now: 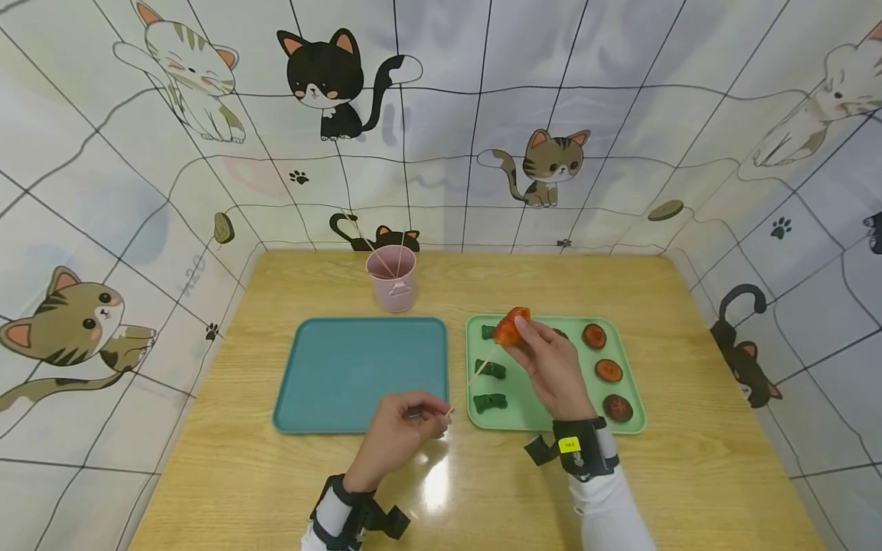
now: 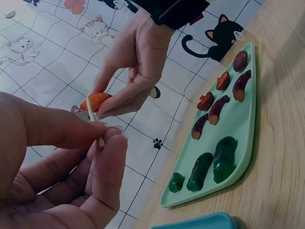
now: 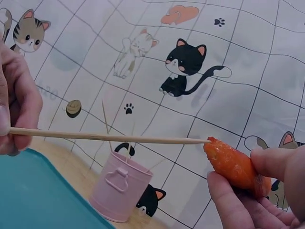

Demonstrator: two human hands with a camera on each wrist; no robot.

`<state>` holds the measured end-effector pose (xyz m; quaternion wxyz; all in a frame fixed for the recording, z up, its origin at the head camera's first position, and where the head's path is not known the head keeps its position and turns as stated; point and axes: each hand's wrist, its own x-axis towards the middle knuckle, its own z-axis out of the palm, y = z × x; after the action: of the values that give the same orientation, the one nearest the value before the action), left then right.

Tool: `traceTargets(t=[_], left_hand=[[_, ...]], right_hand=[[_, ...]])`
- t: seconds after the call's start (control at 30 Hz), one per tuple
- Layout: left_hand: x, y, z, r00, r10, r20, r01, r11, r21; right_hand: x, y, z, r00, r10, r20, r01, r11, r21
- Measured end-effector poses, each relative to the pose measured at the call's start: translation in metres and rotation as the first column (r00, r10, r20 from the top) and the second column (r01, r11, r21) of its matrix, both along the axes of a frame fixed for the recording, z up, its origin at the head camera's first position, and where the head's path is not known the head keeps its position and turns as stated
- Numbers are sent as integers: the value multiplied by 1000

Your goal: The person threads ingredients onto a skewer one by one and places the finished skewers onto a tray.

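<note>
My right hand (image 1: 534, 348) (image 2: 138, 52) pinches an orange food piece (image 1: 511, 324) (image 3: 234, 165) (image 2: 95, 101) above the green tray (image 1: 637, 402). My left hand (image 1: 400, 432) (image 2: 62, 167) pinches the near end of a thin wooden skewer (image 1: 467, 383) (image 3: 109, 137). In the right wrist view the skewer's tip touches the end of the orange piece. On the green tray (image 2: 238, 143) lie green pieces (image 1: 491, 402) (image 2: 224, 157) and dark red-brown pieces (image 1: 609, 370) (image 2: 217, 109).
A teal tray (image 1: 361, 371) lies left of the green one on the wooden table (image 1: 689, 474). A pink cup (image 1: 393, 277) (image 3: 121, 188) with skewers stands behind the trays. Cat-patterned walls close in three sides.
</note>
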<state>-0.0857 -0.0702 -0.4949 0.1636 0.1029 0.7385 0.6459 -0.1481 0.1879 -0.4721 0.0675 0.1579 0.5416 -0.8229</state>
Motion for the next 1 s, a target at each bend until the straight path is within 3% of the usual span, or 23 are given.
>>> traceTargets(t=[0.17, 0.4, 0.53, 0.83, 1.0], left_hand=[[2, 3, 2, 1000, -10, 23, 10, 1000, 6], [2, 4, 3, 999, -5, 50, 5, 1000, 17], [2, 5, 3, 999, -4, 52, 3, 1000, 24], [1, 6, 6, 998, 18, 61, -20, 999, 28], [1, 6, 5, 999, 23, 46, -24, 1000, 12]], right_hand=[[2, -7, 3, 1000, -12, -15, 11, 1000, -24], [1, -10, 3, 1000, -5, -2, 5, 986, -168], [1, -10, 2, 1000, -3, 19, 7, 979, -202], [1, -11, 0, 1000, -7, 21, 11, 981, -194], [2, -12, -1, 999, -33, -25, 30, 993, -113]])
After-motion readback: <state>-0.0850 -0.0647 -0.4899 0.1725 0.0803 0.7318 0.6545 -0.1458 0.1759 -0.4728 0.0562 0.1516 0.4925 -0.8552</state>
